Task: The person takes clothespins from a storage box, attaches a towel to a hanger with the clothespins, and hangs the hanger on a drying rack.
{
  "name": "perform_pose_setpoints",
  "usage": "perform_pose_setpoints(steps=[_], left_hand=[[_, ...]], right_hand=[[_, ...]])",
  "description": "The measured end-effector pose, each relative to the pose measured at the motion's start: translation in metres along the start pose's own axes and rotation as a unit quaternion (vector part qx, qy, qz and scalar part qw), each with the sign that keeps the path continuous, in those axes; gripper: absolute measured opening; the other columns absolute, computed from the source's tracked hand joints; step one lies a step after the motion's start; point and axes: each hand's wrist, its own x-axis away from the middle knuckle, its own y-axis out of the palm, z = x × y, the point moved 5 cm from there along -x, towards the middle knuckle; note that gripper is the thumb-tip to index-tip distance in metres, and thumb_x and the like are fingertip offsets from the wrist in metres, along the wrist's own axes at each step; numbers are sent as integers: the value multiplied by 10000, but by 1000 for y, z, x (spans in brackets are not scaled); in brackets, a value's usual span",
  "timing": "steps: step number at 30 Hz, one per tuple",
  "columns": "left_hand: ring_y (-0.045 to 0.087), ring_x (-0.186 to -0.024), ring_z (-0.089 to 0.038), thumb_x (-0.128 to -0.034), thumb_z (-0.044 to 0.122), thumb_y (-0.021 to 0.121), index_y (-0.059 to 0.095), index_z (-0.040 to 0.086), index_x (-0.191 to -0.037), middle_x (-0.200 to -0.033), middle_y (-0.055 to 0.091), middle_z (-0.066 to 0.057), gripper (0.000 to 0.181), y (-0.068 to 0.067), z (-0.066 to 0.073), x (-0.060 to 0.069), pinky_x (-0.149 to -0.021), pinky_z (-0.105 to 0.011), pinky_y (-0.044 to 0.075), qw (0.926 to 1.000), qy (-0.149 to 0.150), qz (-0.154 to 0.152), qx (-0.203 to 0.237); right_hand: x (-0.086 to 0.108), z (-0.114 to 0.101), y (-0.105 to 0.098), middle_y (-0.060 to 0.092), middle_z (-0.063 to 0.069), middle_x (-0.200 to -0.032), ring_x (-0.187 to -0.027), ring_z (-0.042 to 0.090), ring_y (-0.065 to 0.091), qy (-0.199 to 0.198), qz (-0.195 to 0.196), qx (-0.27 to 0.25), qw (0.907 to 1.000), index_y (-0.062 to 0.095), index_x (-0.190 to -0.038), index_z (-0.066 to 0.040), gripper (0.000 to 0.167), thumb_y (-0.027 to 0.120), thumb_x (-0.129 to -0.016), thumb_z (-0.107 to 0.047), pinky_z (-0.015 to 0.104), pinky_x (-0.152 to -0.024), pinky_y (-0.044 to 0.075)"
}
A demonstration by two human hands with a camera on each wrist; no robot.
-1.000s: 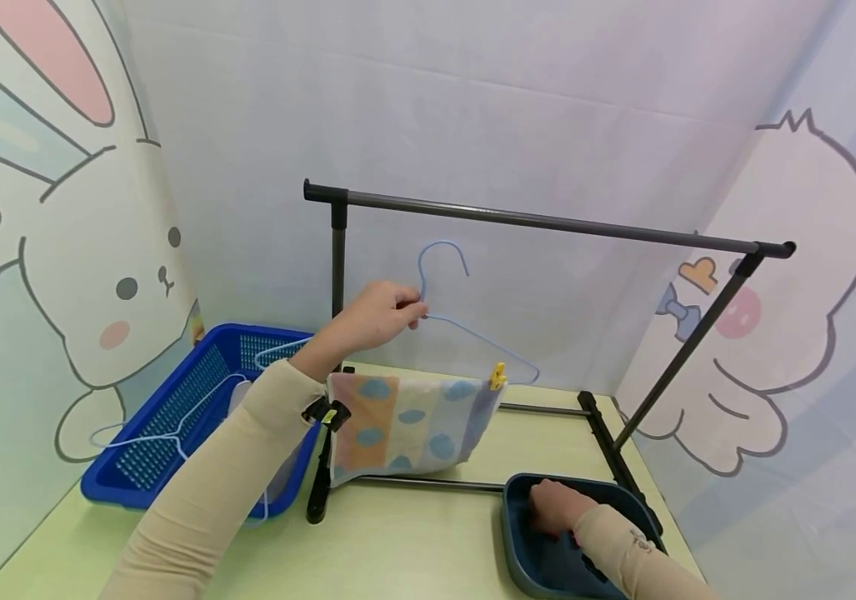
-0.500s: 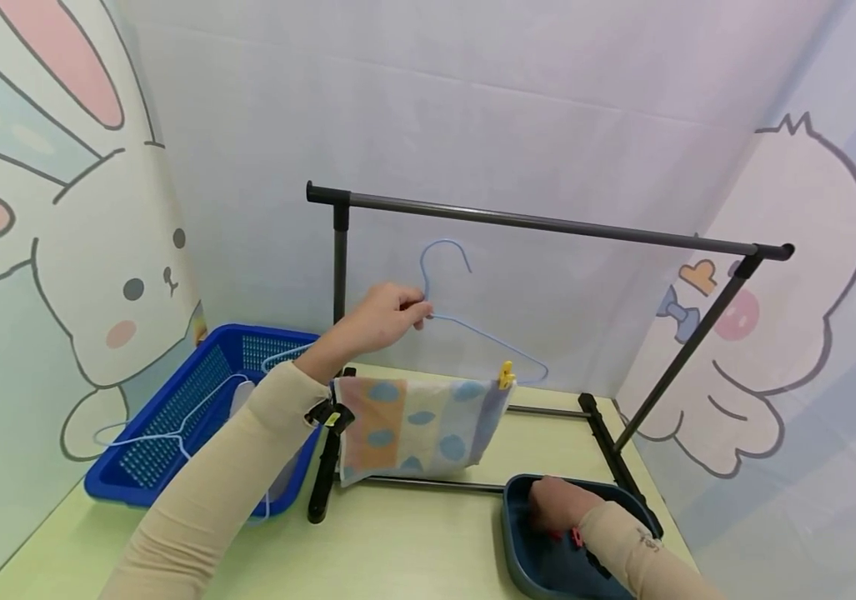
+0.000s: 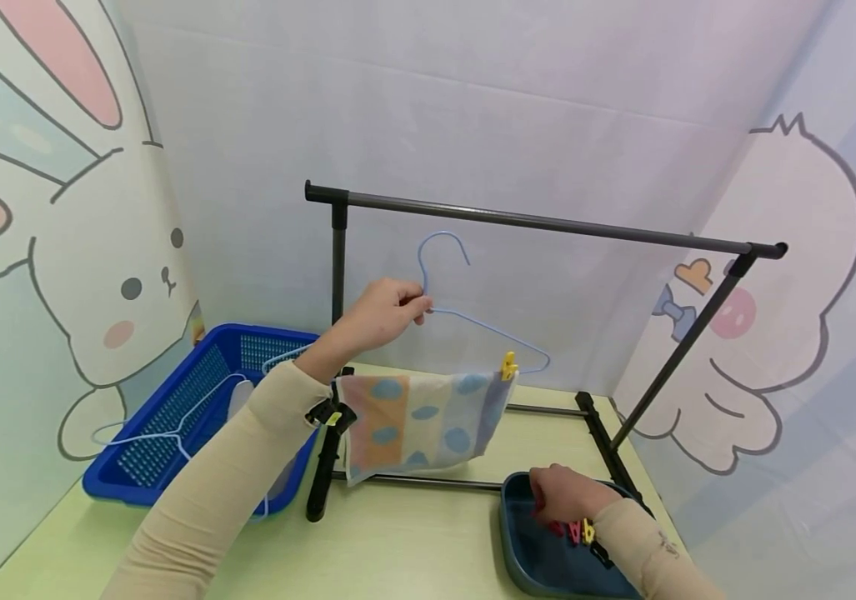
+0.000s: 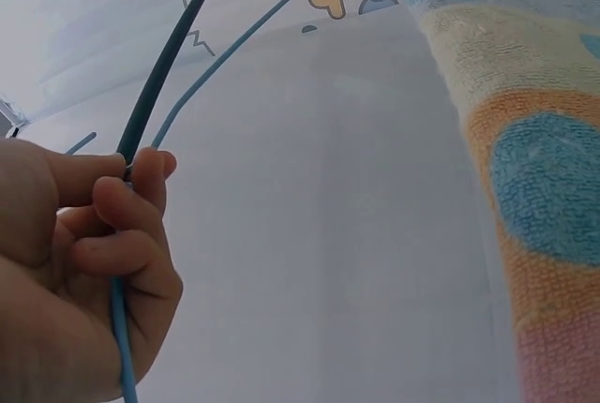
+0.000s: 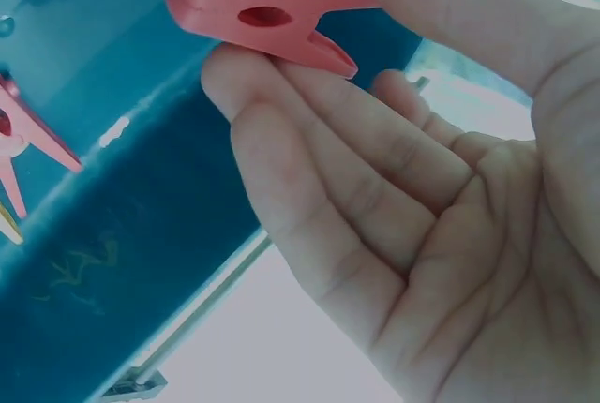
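Observation:
My left hand grips a light blue wire hanger at the base of its hook, below the rail. From the hanger's bottom bar hangs a small towel with pastel stripes and blue dots. A yellow clothespin clips the towel near its right end; my forearm covers the left end. At the dark blue bin, my right hand pinches a red clothespin between thumb and fingers, clearest in the right wrist view. Several red and yellow clothespins lie in the bin, partly behind that hand.
A black clothes rack stands on the pale green table, its rail above and behind the hanger. To the left is a blue perforated basket with more hangers sticking out. Printed curtains enclose the back and sides.
My right hand has risen slightly in the bin with a red clothespin, uncovering others below. The left hand's hanger and towel have shifted slightly right, and the hanger has tipped up a little.

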Motion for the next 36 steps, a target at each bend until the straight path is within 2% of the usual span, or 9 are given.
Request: perform_pose_setpoints(steps=[3, 10, 13, 18, 24, 31, 36], left_hand=[[320, -479, -164, -999, 223, 490, 643, 100, -815, -731, 608, -35, 269, 1, 1, 0, -492, -285, 294, 10000, 62, 26, -15], [325, -484, -161, -1000, 217, 489, 659, 100, -842, -749, 623, -23, 260, 3, 0, -1, -496, -280, 299, 10000, 89, 3, 23], [324, -482, -158, -1000, 216, 488, 658, 97, -838, -744, 619, -29, 263, 4, -1, -1, -495, -279, 300, 10000, 68, -23, 37], [325, -485, -159, -1002, 219, 484, 658, 96, -851, -760, 624, -34, 261, 5, -2, -3, -496, -281, 300, 9999, 6, -72, 127], [354, -517, -166, -1002, 228, 483, 668, 95, -887, -794, 638, -33, 256, 7, -7, -4, -510, -281, 306, 9995, -104, -125, 288], [355, -532, -164, -1001, 234, 487, 662, 94, -886, -758, 599, -49, 252, 12, -7, -6, -522, -282, 315, 9987, -155, -346, 330], [344, -525, -156, -1003, 237, 482, 658, 92, -903, -747, 578, -53, 250, 17, -6, -9, -524, -277, 323, 9979, -134, -491, 406]], right_hand=[[2, -2, -5, 527, -64, -743, -624, 85, 492, -83, 54, 30, 9999, 581, -890, -135, 278, 796, -734, -216, 285, -578, 445], [8, -6, -10, 559, -95, -675, -552, 62, 515, -462, -125, -70, 9988, 668, -824, -133, 115, 758, -780, -190, 265, -538, 454], [11, -7, -13, 558, -103, -679, -538, 53, 517, -601, -162, -148, 9979, 670, -845, -123, 105, 744, -791, -173, 256, -537, 450], [15, -13, -21, 553, -91, -693, -528, 67, 523, -596, -180, -294, 9976, 659, -852, -110, 107, 739, -786, -138, 254, -536, 452], [16, -22, -30, 543, -102, -710, -563, 59, 509, -812, 12, -283, 9963, 649, -880, -93, 110, 709, -789, -111, 254, -563, 453], [16, -33, -39, 546, -133, -727, -604, 34, 509, -1095, 297, -334, 9930, 651, -907, -121, 124, 715, -819, -180, 246, -585, 456], [19, -45, -47, 576, -146, -749, -626, 5, 525, -1380, 563, -314, 9883, 679, -986, -68, 206, 719, -828, -194, 245, -616, 479]])
